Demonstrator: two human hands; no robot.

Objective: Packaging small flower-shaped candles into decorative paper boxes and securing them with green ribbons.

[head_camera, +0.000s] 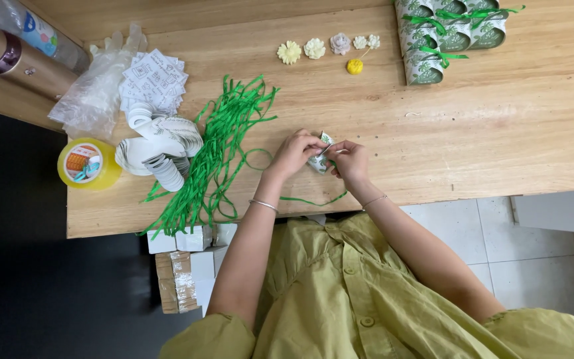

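Note:
Both my hands meet near the front edge of the wooden table (473, 133). My left hand (295, 151) and my right hand (349, 159) together grip a small white and green patterned paper box (319, 161), mostly hidden by my fingers. A thin green ribbon (260, 159) loops from under my left hand and trails along the table edge. Each wrist has a thin bracelet.
A heap of green ribbons (214, 153) lies left of my hands, beside flat box blanks (161, 149), printed cards (154, 80), a plastic bag (94, 96) and a yellow tape roll (88, 164). Small flower shapes (313, 48) and finished ribboned boxes (450, 30) sit at the back. White cartons (187, 266) stand below the table.

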